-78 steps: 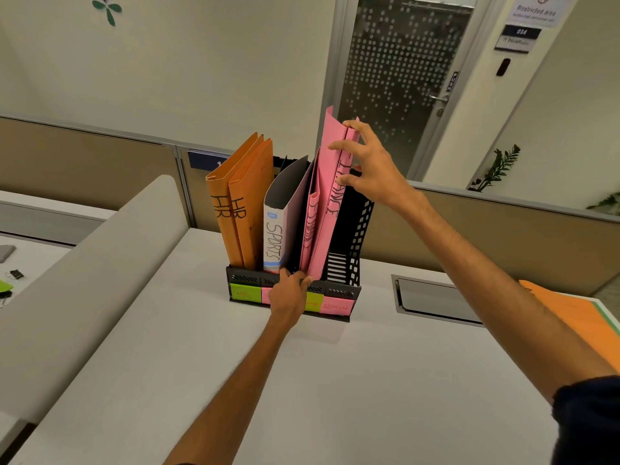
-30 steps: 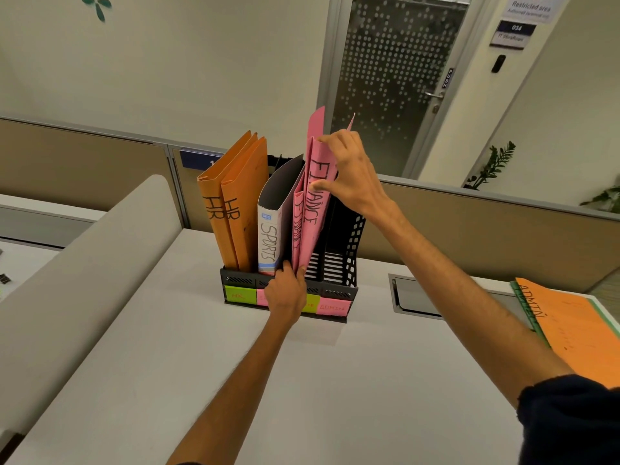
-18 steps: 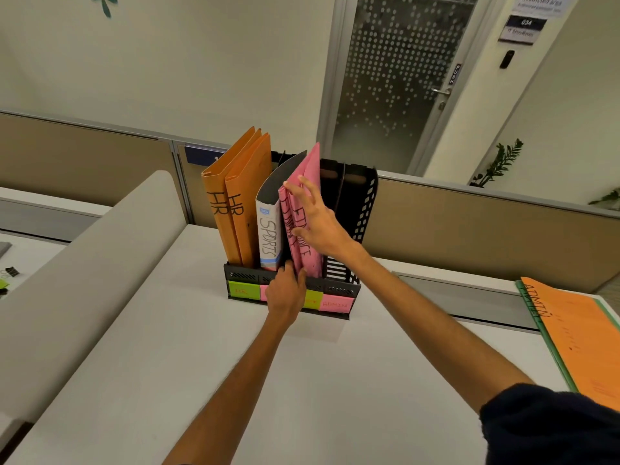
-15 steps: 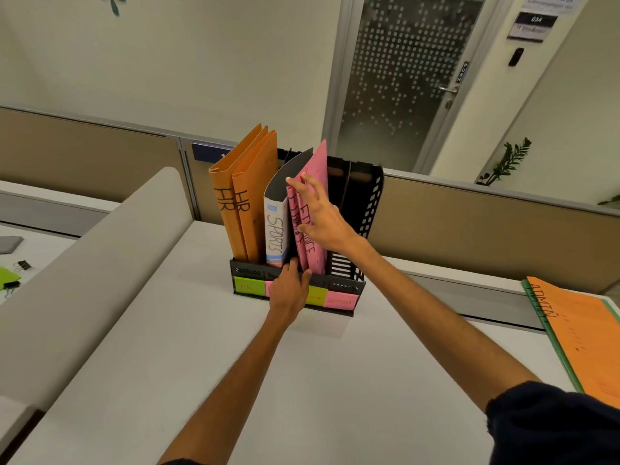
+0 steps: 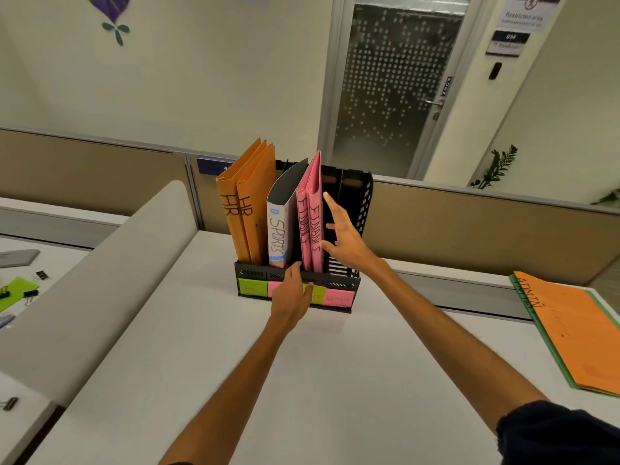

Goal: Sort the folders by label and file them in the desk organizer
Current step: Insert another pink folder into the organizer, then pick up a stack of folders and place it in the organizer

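Note:
A black mesh desk organizer [image 5: 362, 203] stands mid-desk with coloured sticky labels along its front. From left it holds two orange HR folders [image 5: 246, 209], a grey-white SPORTS folder [image 5: 278, 233] and two pink FINANCE folders [image 5: 310, 226]; its rightmost slot holds nothing. My left hand [image 5: 292, 293] rests on the organizer's front rim, fingers over the labels. My right hand [image 5: 342, 238] is open, fingers spread, just right of the pink folders, its fingertips near them. An orange ADMIN folder [image 5: 570, 327] lies flat on a green one at the desk's right edge.
A grey padded divider [image 5: 90, 280] runs along the desk's left side. Beyond it lie binder clips [image 5: 33, 290] and green paper. A low partition [image 5: 469, 226] closes the back, with a cable-tray lid [image 5: 446, 290] before it. Bare white desk [image 5: 302, 380] lies in front.
The pink FINANCE folder, held high above the organizer by my right hand, has gone down into its slot beside the other pink one. My right hand let go and opened. My left hand stayed put.

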